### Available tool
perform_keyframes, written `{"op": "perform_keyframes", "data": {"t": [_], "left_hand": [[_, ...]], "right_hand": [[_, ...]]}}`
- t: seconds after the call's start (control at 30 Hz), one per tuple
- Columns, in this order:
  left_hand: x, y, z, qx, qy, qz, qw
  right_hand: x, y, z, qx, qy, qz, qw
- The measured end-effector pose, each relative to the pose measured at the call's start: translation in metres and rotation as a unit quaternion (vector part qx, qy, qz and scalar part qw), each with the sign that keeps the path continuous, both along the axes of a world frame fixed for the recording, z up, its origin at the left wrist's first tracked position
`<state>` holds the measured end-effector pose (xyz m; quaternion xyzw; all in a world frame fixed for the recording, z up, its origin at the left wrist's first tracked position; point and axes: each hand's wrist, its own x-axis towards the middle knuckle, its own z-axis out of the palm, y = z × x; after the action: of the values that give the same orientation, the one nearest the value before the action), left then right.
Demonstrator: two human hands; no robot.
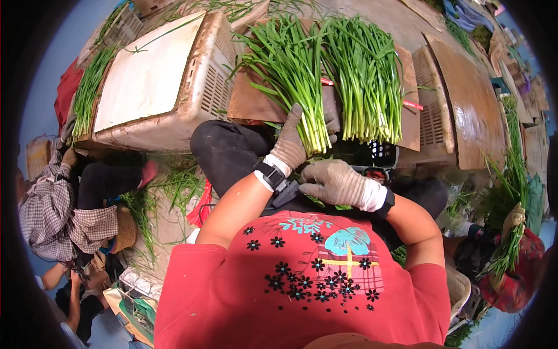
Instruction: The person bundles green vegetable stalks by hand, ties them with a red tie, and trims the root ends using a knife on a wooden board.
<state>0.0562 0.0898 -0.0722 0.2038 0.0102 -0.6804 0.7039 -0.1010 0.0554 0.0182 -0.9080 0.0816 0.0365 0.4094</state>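
Long green leafy stalks, like Chinese chives, form a bunch [307, 100] whose pale cut ends point towards me. My gloved left hand [293, 137] grips this bunch near its lower end, with fingertips showing at its far side. My gloved right hand [333, 182] is just below the stalk ends, its fingers curled in; whether it holds anything small, I cannot tell. A second, wider bunch [370, 87] lies to the right on brown cardboard [257, 100], a red strip [413, 104] beside it. Another red strip [327, 81] shows between the bunches.
Upturned white plastic crates stand at left [213, 65] and right [429, 100], topped with boards. Below the right bunch is a black crate [383, 153]. Co-workers sit at the far left [52, 209] and far right [518, 270], with more green stalks. Loose leaves litter the floor [163, 227].
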Motion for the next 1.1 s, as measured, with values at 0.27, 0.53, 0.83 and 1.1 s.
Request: {"op": "perform_keyframes", "data": {"t": [0.27,0.53,0.83,1.1], "left_hand": [[-0.003,0.001,0.003,0.052,-0.052,0.008,0.997],[-0.011,0.026,0.015,0.030,-0.038,-0.008,0.999],[-0.030,0.047,0.030,-0.021,-0.115,-0.154,0.981],[-0.002,0.013,0.084,-0.194,-0.573,-0.220,0.766]], "right_hand": [[0.000,-0.003,-0.012,-0.082,-0.036,-0.028,0.996],[-0.007,-0.032,0.024,0.233,-0.011,-0.295,0.926],[0.061,-0.053,-0.017,0.234,-0.082,-0.223,0.943],[0.064,-0.091,0.050,-0.013,-0.138,-0.279,0.950]]}}
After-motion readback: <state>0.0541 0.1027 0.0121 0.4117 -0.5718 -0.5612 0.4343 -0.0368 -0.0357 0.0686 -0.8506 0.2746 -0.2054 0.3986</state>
